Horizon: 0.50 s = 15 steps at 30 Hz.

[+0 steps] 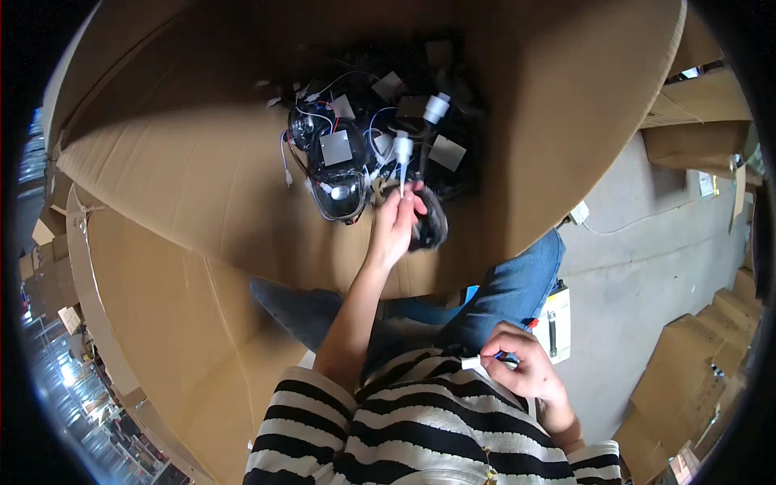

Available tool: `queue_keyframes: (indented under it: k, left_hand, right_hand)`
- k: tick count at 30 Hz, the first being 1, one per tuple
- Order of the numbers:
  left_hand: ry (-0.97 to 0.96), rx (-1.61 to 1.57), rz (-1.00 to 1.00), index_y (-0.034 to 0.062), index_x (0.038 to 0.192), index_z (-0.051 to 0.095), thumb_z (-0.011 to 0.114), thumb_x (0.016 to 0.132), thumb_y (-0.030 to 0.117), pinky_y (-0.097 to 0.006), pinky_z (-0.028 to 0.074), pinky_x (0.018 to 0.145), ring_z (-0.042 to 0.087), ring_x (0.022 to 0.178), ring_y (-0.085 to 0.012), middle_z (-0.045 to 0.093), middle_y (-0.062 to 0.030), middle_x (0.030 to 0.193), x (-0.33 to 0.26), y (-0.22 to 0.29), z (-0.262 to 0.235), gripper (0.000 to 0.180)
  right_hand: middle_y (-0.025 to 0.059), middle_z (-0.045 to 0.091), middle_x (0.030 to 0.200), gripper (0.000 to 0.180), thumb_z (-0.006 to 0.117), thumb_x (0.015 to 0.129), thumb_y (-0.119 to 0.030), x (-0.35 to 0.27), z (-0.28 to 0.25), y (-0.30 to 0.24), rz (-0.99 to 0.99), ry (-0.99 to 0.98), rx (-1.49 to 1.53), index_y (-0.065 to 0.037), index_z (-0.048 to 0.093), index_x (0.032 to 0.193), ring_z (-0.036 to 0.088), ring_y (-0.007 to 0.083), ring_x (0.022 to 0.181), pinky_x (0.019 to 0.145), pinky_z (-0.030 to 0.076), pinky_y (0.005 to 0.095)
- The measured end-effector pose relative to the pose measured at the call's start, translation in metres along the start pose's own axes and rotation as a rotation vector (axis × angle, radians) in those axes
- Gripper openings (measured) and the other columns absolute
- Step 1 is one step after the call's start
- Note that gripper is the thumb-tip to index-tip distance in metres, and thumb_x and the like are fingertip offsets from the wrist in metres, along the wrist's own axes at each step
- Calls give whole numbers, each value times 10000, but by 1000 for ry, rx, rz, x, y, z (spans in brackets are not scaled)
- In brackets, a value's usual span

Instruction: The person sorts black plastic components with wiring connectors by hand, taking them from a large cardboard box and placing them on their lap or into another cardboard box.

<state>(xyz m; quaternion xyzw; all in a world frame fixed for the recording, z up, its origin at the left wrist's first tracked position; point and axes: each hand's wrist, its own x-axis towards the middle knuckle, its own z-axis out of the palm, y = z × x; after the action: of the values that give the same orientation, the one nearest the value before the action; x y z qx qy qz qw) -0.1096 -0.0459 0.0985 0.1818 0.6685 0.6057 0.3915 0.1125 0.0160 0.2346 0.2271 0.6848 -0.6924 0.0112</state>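
My left hand [394, 226] reaches into a large cardboard box [202, 170] and pinches a thin white wire with a white connector [402, 149] at its upper end. Below its fingers sits a black round lamp part [431, 225]. More black lamp units with lenses [338, 182], wires and grey square tags lie heaped in the box. My right hand [521, 365] rests close to my striped shirt, fingers closed on a small white and blue object [477, 362], possibly a pen or marker.
Open cardboard flaps [162, 323] surround the box at left and front. Stacked brown cartons [695, 364] stand at right on a grey floor [638, 267]. A small white and yellow case [554, 323] lies by my knee. A white cable runs across the floor.
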Motion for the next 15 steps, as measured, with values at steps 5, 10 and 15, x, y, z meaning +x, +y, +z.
queue_keyframes:
  k: [5,10,15]
  left_hand:
    - [-202,141,-14,-4,1129,439,356,878,111,-201,393,537,441,559,-64,514,-28,730,-74,48,1,288]
    - [-297,335,155,15,1057,505,439,814,16,-266,443,578,559,617,-180,564,-113,765,-117,64,5,252]
    - [-423,392,278,9,1054,516,436,800,-1,-245,428,589,506,591,-169,548,-93,751,-134,69,1,266]
  right_hand:
    - [64,513,699,75,552,664,41,-3,7,0,-116,-14,-38,-7,533,718,497,169,623,558,380,252]
    - [64,515,665,65,576,650,9,-8,15,-14,-106,91,-57,-16,535,693,499,206,642,580,386,278]
    - [76,490,692,75,568,638,16,-16,12,-19,-152,156,-92,-10,534,700,470,202,627,569,359,278]
